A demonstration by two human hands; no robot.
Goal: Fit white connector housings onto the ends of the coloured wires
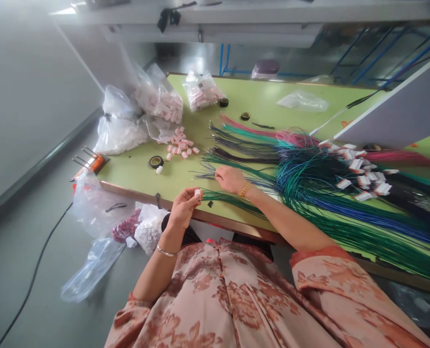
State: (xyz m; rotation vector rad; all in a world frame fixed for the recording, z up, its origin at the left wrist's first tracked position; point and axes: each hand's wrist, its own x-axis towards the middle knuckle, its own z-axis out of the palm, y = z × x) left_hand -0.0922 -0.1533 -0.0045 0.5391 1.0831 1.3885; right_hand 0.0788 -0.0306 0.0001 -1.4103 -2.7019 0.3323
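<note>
My left hand [183, 207] pinches a small white connector housing [197, 193] at the table's front edge. Just right of it lie the ends of a bundle of green wires [218, 195]. My right hand [231, 180] is curled with its fingertips down among the ends of a row of blue-grey wires [205, 172]; what they grip, if anything, is hidden. Behind it, black wires [247, 155] and pink wires [244, 126] fan out to the left. Several wired white connectors [363, 180] rest on the wire heap at the right.
Loose connector housings [180, 145] lie on the green table [233, 99] near a roll of black tape [156, 162]. Bags of housings [160, 99] stand at the back left. An orange device with upright metal prongs [98, 163] sits at the left corner. A grey panel [399, 106] rises at right.
</note>
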